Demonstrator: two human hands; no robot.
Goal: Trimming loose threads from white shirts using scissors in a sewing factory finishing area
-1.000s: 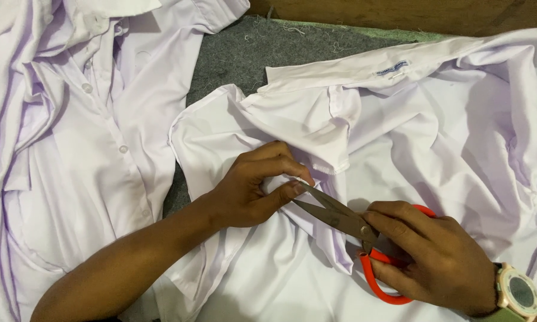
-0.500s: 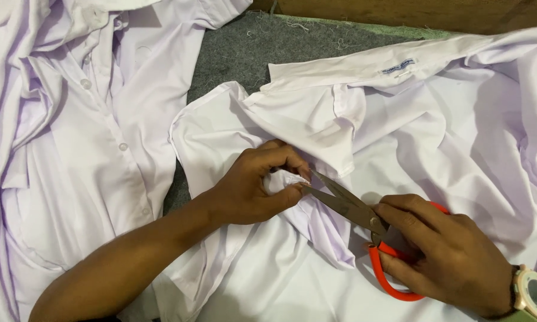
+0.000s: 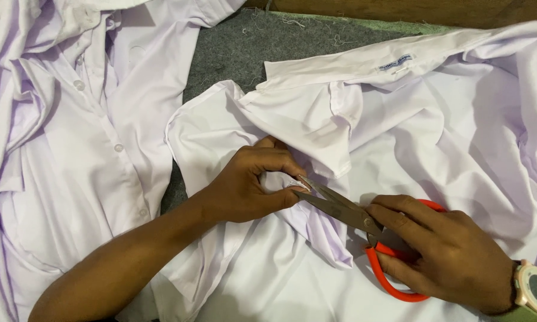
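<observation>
A white shirt (image 3: 435, 137) lies spread on the right half of the view, collar at the top. My left hand (image 3: 250, 185) pinches a small fold of this shirt's fabric near the middle. My right hand (image 3: 441, 250) grips scissors with orange handles (image 3: 393, 280). Their steel blades (image 3: 334, 206) are slightly apart, with the tips right at the pinched fabric beside my left fingers. A watch (image 3: 536, 289) sits on my right wrist.
A second white buttoned shirt (image 3: 84, 131) lies crumpled on the left. Grey felt-like surface (image 3: 262, 53) shows between the two shirts, with loose threads on it. A wooden edge (image 3: 411, 12) runs along the top.
My right hand and the scissors have shifted slightly right and down in view. The blade tips stay at the pinched fabric, and my left hand keeps its pinch.
</observation>
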